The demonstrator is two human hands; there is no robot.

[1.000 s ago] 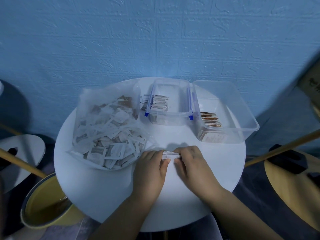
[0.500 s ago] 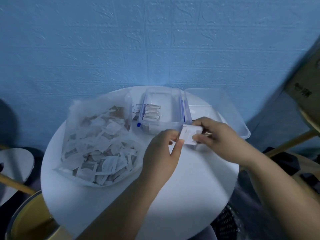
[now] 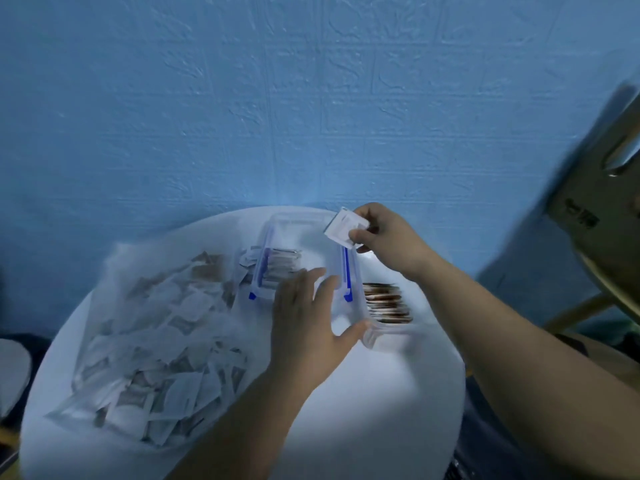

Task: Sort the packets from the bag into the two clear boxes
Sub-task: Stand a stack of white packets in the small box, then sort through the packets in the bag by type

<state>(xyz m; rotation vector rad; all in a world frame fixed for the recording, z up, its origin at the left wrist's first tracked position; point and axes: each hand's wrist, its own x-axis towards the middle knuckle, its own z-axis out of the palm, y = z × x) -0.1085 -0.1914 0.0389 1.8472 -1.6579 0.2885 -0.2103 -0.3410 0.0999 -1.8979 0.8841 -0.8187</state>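
Observation:
My right hand [image 3: 388, 240] pinches a small stack of white packets [image 3: 344, 227] above the far rim of the left clear box [image 3: 298, 218], which has blue clips and a row of packets inside. My left hand [image 3: 311, 323] hovers open, fingers spread, over the near end of that box. The right clear box [image 3: 375, 336] holds a row of brown-edged packets [image 3: 386, 303]. A clear plastic bag [image 3: 156, 327] full of loose packets lies on the left of the round white table [image 3: 363, 427].
A blue textured wall stands right behind the table. A cardboard box and wooden chair parts [image 3: 602, 216] are at the right. A pale round seat [image 3: 10, 372] shows at the left edge.
My hands lifted the packet stack from the table's front. The right hand carried it up and back over the left box; the left hand let go and opened.

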